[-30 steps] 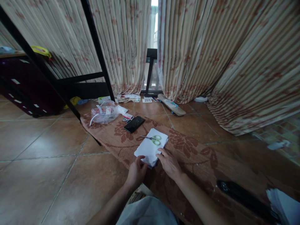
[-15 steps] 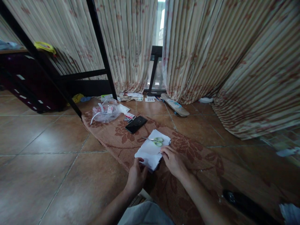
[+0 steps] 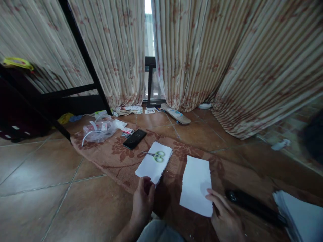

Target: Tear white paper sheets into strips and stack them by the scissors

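My right hand [image 3: 224,215] is closed on the lower right edge of a white sheet of paper [image 3: 195,181] with rough edges, fingers in front and part of the thumb hidden. My left hand [image 3: 143,195] has its fingers closed at the near edge of a stack of white paper [image 3: 146,169] on the patterned mat. Scissors with green handles [image 3: 157,156] lie on top of that stack, blades pointing left. Right of my right hand is a long black object [image 3: 254,205], perhaps a stapler. Beyond it lies another paper stack [image 3: 300,215], cut off by the frame.
A black phone [image 3: 135,139], small packets [image 3: 127,132] and a clear plastic bag [image 3: 99,129] lie on the brown mat [image 3: 111,154]. Behind are a skateboard [image 3: 175,113], long striped curtains [image 3: 191,50] and a black metal frame [image 3: 85,50]. A dark suitcase [image 3: 20,111] stands left.
My right hand has taken a sheet off the stack under the scissors and carried it to the right. My left hand stays at the stack's near edge. The view has turned right.
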`<state>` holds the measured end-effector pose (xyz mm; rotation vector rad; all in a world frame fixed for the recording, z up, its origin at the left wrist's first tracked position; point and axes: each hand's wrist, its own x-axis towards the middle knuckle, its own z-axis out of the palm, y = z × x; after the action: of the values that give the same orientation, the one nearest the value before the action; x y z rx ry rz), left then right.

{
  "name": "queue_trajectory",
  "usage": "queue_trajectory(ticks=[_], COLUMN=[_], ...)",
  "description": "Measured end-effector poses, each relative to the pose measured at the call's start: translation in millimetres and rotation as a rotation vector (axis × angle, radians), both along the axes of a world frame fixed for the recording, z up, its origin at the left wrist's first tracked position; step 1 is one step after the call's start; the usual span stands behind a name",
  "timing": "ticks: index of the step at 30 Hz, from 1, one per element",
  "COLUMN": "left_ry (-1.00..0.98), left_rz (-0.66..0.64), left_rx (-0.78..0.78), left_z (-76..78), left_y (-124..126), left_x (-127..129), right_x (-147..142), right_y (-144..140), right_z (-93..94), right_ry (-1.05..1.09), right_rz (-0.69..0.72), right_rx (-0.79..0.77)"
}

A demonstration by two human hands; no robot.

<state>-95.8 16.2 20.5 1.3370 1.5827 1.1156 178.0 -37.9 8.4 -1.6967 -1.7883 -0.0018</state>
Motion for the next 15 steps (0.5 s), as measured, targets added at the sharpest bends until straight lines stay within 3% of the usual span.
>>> queue_trajectory(ticks=[4, 7, 11, 15], left_ry=[0.106, 0.278, 0.443, 0.527], left_rz=[-0.282, -0.520, -0.753, -0.814], left_rx=[0.133, 0.286, 0.439, 0.533], left_z=[12.0, 12.6, 0.3, -19.3], left_y=[-18.2, -26.5, -29.5, -29.4], left_x=[43.7, 78.3, 109.2, 117.2], right_x=[6.7, 5.2, 4.8, 7.0], right_y=[-12.6, -13.5, -13.0, -13.6], right_z=[-23.2, -32.5, -33.2, -19.6], right_ry=[-0.016, -0.001, 0.015, -0.002], right_rz=[-0.011, -0.009, 0.026, 0.047], right_rx=[-0.049, -0.096, -0.171, -0.218])
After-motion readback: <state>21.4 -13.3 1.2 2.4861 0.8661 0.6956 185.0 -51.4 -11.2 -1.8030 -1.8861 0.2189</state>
